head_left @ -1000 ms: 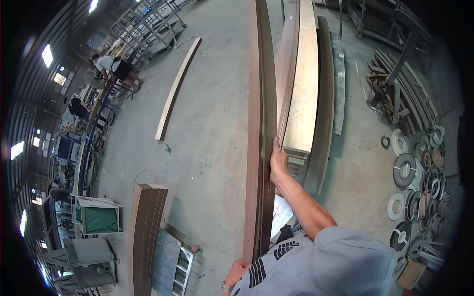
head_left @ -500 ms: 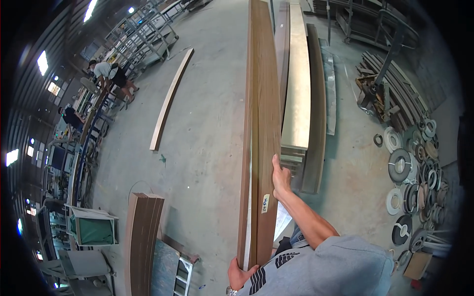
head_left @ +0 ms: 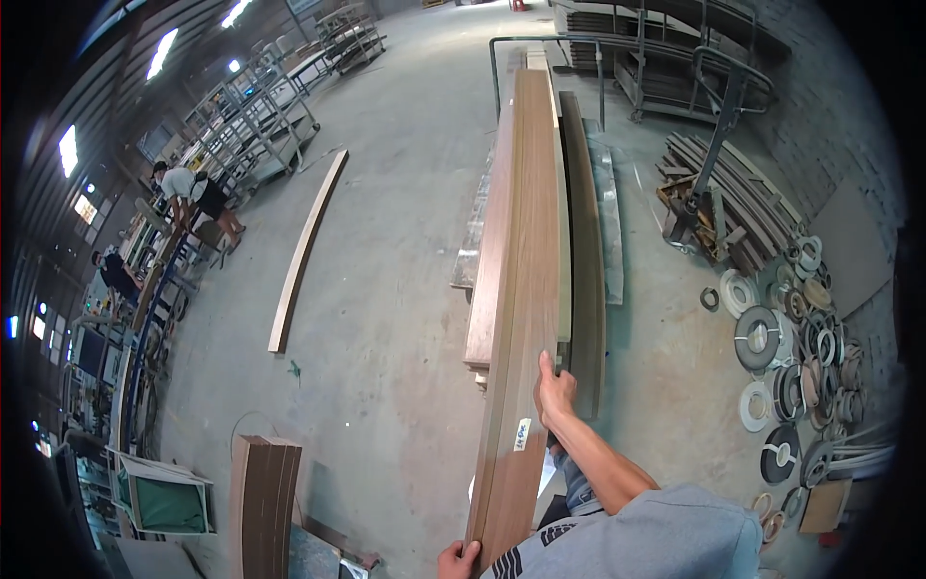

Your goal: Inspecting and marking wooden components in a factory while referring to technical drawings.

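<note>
A bundle of long brown wooden boards [head_left: 526, 289] runs away from me, a small white paper label [head_left: 522, 434] stuck on its top face. My left hand [head_left: 458, 560] is closed on the left edge at its near end, the thumb on top. Further along, my right hand [head_left: 556, 394] is closed on the right edge, its thumb over the top face and its fingers hidden beneath. The bundle's far part lies over or just above a stack of boards [head_left: 485, 318]; whether it touches cannot be told. A darker board [head_left: 586, 251] lies along its right side.
One pale board [head_left: 307, 256] lies on the floor at left. Upright brown boards [head_left: 265, 502] stand at lower left. To the right are coiled edging rolls [head_left: 757, 338], a pallet jack [head_left: 709, 154] and piled strips [head_left: 733, 193]. A metal hoop rail [head_left: 545, 39] rises behind the stack. Two people work far left.
The board bundle has swung down and away from me, its far end now over the stack. Both hands have moved lower in the picture with it. The view has tilted up and shifted right.
</note>
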### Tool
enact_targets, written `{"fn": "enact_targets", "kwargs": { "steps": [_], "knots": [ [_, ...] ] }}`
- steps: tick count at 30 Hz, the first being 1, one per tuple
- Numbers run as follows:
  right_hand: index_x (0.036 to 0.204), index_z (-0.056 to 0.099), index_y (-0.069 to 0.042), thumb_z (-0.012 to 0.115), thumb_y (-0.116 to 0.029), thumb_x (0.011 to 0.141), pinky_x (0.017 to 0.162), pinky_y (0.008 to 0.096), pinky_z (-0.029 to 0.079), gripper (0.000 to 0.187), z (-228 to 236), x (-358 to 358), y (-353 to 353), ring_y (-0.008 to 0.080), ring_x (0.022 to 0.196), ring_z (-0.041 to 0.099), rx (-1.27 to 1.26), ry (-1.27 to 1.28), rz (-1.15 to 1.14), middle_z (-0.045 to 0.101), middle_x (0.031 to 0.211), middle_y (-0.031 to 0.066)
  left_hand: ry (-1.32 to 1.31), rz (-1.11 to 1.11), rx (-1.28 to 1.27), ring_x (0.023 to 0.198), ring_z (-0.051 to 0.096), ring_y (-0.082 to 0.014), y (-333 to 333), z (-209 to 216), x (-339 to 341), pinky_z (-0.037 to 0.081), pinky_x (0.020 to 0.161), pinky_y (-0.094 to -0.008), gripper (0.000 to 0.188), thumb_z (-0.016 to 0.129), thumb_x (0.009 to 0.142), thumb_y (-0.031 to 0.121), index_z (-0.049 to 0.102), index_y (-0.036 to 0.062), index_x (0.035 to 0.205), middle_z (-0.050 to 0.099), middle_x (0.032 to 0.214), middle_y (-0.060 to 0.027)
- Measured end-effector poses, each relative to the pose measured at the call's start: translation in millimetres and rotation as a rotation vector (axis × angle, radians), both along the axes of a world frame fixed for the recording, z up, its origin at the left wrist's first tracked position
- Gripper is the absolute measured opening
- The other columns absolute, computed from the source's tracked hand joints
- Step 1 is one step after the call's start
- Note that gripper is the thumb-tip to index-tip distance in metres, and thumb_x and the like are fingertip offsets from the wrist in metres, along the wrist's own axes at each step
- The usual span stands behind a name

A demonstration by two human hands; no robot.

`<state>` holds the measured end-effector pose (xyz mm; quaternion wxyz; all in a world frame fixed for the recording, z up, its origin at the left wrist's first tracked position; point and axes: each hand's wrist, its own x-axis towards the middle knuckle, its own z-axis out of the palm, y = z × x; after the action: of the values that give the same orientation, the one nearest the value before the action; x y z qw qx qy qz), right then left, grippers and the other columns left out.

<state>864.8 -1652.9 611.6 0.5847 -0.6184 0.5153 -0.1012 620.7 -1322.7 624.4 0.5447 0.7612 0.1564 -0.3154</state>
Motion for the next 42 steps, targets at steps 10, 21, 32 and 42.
{"fn": "enact_targets", "kwargs": {
  "steps": [10,21,32,42],
  "knots": [
    [0.122,0.06,0.003,0.073,-0.05,0.084,0.088,0.0472,0.053,0.067,-24,-12,-38,0.0398,0.098,0.068,-0.283,0.029,0.336,0.071,0.105,0.0253,0.132,0.073,0.267,0.088,0.068,-0.0237,-48,22,48,0.053,0.08,-0.0353,0.062,0.071,0.089,0.048,0.068,-0.0101,0.111,0.073,0.096,-0.0184],
    [0.136,0.057,0.0,0.079,-0.049,0.084,0.087,0.0395,0.056,0.075,-69,-159,30,0.0241,0.107,0.067,0.985,0.069,0.723,0.068,0.124,0.0121,-0.002,0.059,0.171,0.059,0.044,-0.0087,-121,-78,195,0.038,0.051,-0.0341,0.063,0.074,0.086,0.058,0.067,-0.0003,0.063,0.056,0.06,0.0003],
    [0.122,0.051,0.009,0.076,-0.034,0.09,0.093,0.0437,0.053,0.059,-64,-33,-30,0.0279,0.108,0.065,0.69,-0.237,0.081,0.064,0.12,0.0182,0.051,-0.396,0.15,0.078,0.054,-0.0108,-51,-7,127,0.049,0.072,-0.0321,0.058,0.064,0.094,0.053,0.069,-0.0037,0.104,0.065,0.082,-0.005],
    [0.137,0.053,0.004,0.071,-0.047,0.091,0.095,0.0441,0.052,0.07,-27,-141,23,0.0271,0.118,0.061,0.734,0.106,0.587,0.061,0.133,0.0168,0.379,0.125,-0.138,0.083,0.067,-0.0208,109,-17,-132,0.055,0.078,-0.0331,0.062,0.076,0.088,0.044,0.065,-0.0094,0.117,0.071,0.098,-0.0119]
  ]
}}
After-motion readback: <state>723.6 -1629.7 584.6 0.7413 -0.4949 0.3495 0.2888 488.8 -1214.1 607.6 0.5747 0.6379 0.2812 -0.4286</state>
